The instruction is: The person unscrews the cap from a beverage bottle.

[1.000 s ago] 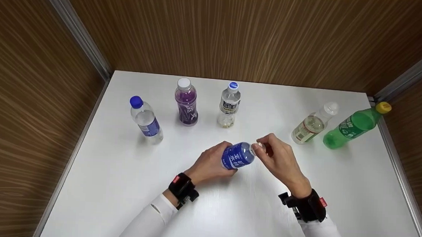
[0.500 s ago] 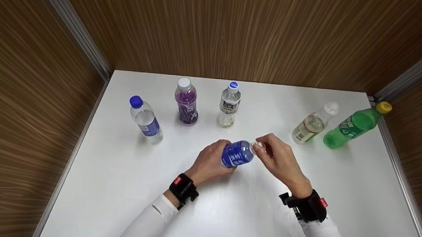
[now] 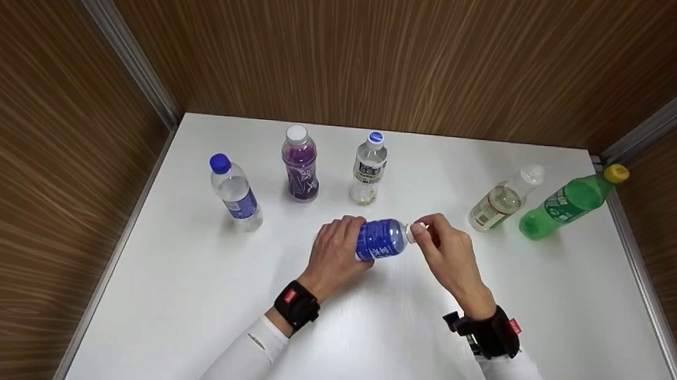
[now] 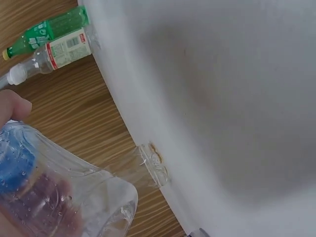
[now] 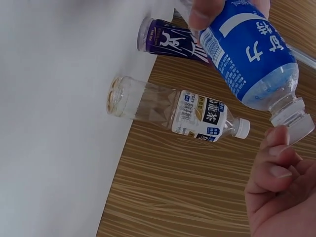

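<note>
My left hand [image 3: 335,253] grips a clear plastic bottle with a blue label [image 3: 377,239] round its body. The bottle lies nearly level above the table, its neck pointing right. At the neck, my right hand [image 3: 451,257] pinches the white bottle cap [image 3: 415,231] between thumb and fingers. In the right wrist view the cap [image 5: 300,129] still sits on the mouth, with curled fingers [image 5: 277,148] against it. The left wrist view shows the base end of the held bottle [image 4: 106,202], wet with droplets. My palm hides part of its body.
Along the back of the white table [image 3: 182,297] stand a blue-capped bottle [image 3: 237,196], a purple bottle [image 3: 301,168] and a clear bottle [image 3: 368,171]. A clear bottle with a pale label [image 3: 497,205] and a green bottle [image 3: 570,199] are at right. Wood-grain panels [image 3: 346,51] enclose the table.
My left hand has turned over the bottle and shifted slightly away from me, bringing the bottle closer to level. The right hand stays at the cap, more of which now shows.
</note>
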Demonstrator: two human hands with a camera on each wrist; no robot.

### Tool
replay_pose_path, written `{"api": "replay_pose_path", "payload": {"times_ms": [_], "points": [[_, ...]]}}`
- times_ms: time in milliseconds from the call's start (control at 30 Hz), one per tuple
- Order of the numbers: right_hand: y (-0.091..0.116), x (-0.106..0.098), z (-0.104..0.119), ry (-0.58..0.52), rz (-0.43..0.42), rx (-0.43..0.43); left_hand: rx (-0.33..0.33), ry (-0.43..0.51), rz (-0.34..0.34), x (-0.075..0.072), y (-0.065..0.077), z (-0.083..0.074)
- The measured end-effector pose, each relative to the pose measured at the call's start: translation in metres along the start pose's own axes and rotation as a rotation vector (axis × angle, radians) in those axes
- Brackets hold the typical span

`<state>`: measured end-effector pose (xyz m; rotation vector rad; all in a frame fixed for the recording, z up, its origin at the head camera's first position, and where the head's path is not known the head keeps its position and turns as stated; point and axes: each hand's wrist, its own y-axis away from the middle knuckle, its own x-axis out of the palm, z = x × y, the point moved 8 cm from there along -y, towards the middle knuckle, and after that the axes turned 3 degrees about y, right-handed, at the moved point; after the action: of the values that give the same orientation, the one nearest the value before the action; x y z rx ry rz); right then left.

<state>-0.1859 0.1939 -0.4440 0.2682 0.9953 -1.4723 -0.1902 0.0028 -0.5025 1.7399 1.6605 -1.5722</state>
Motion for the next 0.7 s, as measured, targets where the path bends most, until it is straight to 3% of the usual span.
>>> {"api": "replay_pose_path", "payload": {"times_ms": [167,367,700], "points": [[0.000,-0.005,0.012,-0.015,-0.025,-0.067,-0.018,0.113,0.049,0.004,0.003,0.000],[-0.001,-0.008,0.023,-0.028,0.006,-0.126,-0.033,0.248,0.071,0.006,0.004,0.002],[0.000,-0.014,0.028,-0.041,0.002,-0.214,-0.038,0.317,0.112,0.008,0.003,0.002]]}}
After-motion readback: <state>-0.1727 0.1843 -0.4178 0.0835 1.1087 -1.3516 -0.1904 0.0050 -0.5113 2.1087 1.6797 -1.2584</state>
